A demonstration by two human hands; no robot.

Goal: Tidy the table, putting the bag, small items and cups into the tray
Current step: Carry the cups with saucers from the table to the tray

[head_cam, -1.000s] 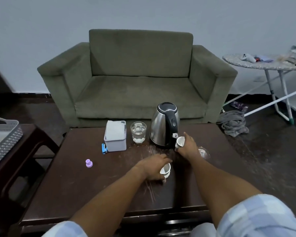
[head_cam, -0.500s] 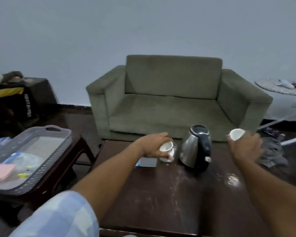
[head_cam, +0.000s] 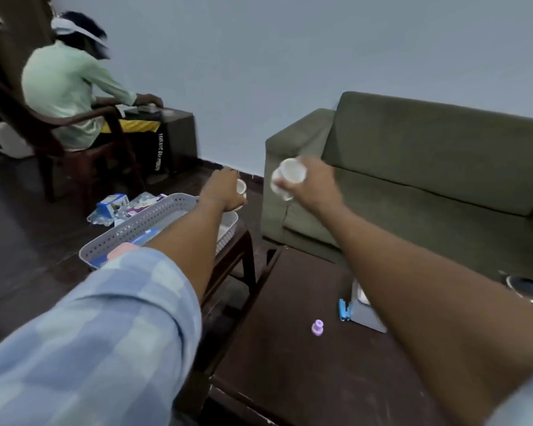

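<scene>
My left hand (head_cam: pixel 222 192) grips a small white cup (head_cam: pixel 241 189) and hovers over the far end of the grey perforated tray (head_cam: pixel 142 224), which stands on a dark side table. My right hand (head_cam: pixel 316 182) holds a second white cup (head_cam: pixel 290 173) in the air, between the tray and the sofa. A pink item (head_cam: pixel 122 249) and a blue item (head_cam: pixel 143 236) lie inside the tray, partly hidden by my left arm. On the dark coffee table (head_cam: pixel 290 348) remain a purple cap (head_cam: pixel 317 328), a blue clip (head_cam: pixel 343 309) and a grey box (head_cam: pixel 363 312).
An olive sofa (head_cam: pixel 428 179) stands behind the coffee table. A person in a pale green shirt (head_cam: pixel 65 93) sits on a chair at the far left. Packets (head_cam: pixel 120 206) lie on the floor beyond the tray. The kettle (head_cam: pixel 526 289) shows at the right edge.
Both hands lifted the cups off the coffee table and carried them left. The left hand now hangs over the tray. My view swung left, bringing the seated person into sight.
</scene>
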